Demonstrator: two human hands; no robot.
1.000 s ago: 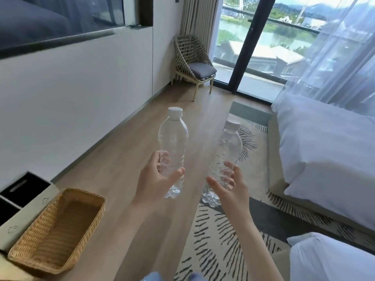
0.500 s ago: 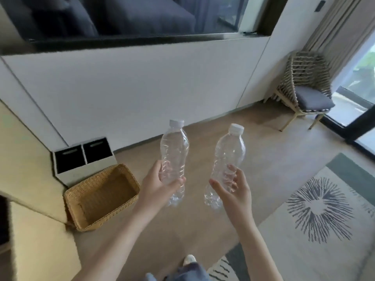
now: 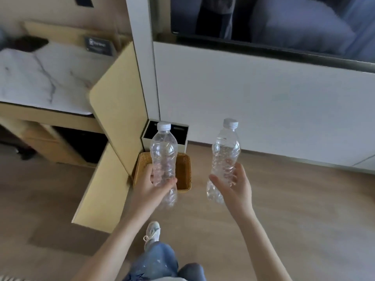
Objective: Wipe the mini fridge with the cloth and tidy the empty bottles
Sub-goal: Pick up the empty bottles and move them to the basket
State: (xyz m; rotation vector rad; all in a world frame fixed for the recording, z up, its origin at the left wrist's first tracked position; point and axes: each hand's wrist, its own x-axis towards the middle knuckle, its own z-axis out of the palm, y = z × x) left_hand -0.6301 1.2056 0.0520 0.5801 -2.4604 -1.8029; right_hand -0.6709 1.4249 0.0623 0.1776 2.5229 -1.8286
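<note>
Currently left hand [image 3: 150, 189] grips left bottle [image 3: 164, 151] round its lower half, upright, white cap on. Right hand [image 3: 236, 186] grips right bottle [image 3: 225, 151] the same way, low on the body, slightly tilted, cap on. Both bottles clear, look empty, held apart in the air. Wicker basket [image 3: 183, 173] sits on the floor [image 3: 294, 199] just beyond the left hand, behind the left bottle. Marble-topped desk [image 3: 40, 78] is off to the left of the left hand. Shoe [image 3: 152, 234] is below the hands.
</note>
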